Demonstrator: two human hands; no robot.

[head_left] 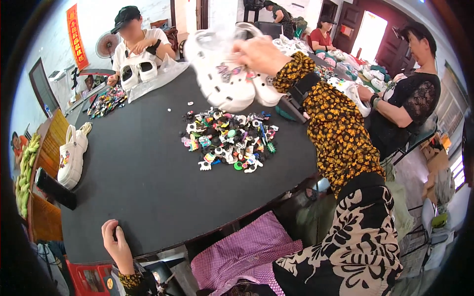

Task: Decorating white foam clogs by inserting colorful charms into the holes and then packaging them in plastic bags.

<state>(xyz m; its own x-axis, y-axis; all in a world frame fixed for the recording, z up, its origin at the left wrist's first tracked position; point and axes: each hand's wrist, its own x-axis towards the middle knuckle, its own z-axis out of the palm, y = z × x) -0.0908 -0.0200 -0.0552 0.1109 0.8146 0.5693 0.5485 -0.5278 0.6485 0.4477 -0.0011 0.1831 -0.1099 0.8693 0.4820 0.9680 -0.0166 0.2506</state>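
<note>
Up over the far part of the table, my right hand [261, 55] grips a pair of white clogs [219, 81], slightly blurred, with small charms on their uppers. Below the clogs lies a pile of colourful shoe charms [229, 140]. My left hand [117, 245] rests at the near left table edge, fingers loosely curved and apart, holding nothing I can see. Another pair of white clogs [72, 157], one decorated with charms, stands at the table's left side, close to a black cylinder [55, 188].
A black table [143, 172] spreads before me. Across it, a person [140, 47] sits by white clogs [138, 74] on a plastic bag and a second charm pile [107, 101]. Another person [407, 96] at right handles a white clog. A purple checked cloth [242, 251] covers my lap.
</note>
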